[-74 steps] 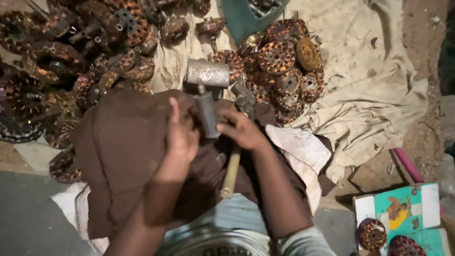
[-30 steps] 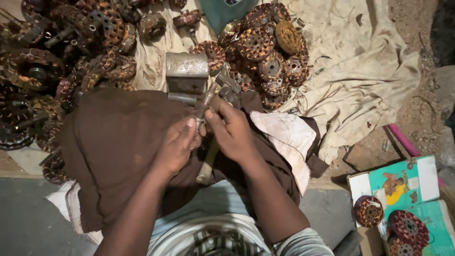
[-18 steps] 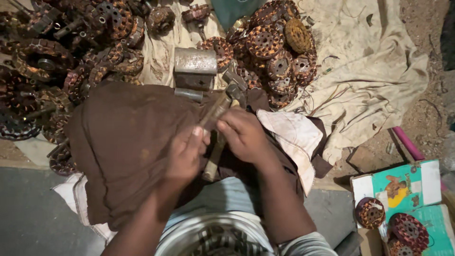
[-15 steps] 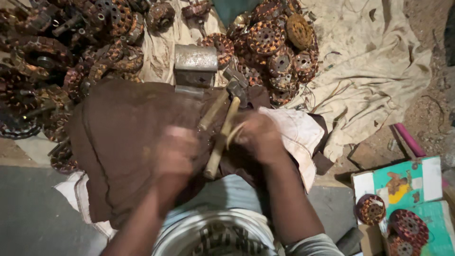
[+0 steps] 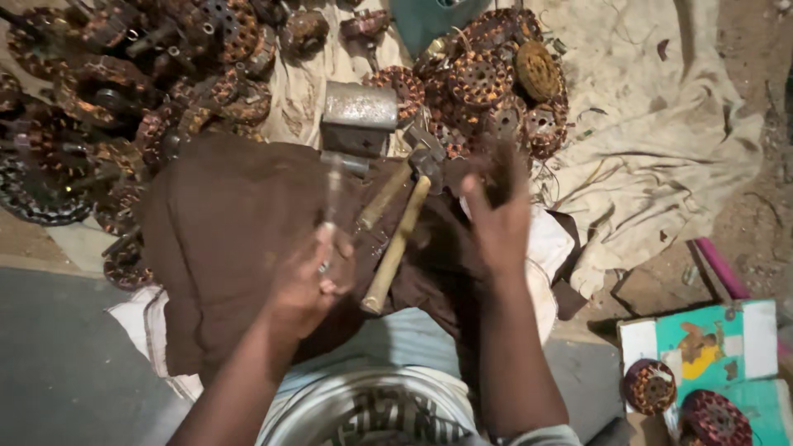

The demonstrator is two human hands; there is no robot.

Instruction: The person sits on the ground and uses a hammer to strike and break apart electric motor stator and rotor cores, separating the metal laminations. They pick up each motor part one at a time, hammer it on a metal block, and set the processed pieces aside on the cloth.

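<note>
The left hand is closed around a thin, blurred metal rod held upright over the brown cloth covering the lap. The right hand is open, fingers spread, holding nothing, just beside two wooden-handled hammers lying crossed on the cloth. Judged step: positioning the rod between strikes; the next move calls for a firm grip on a hammer handle. A dull grey steel block sits beyond, flanked by heaps of rusty, copper-wound round motor cores.

Rusty motor cores and a metal block crowd the far side; the beige cloth lies open rightward.
</note>
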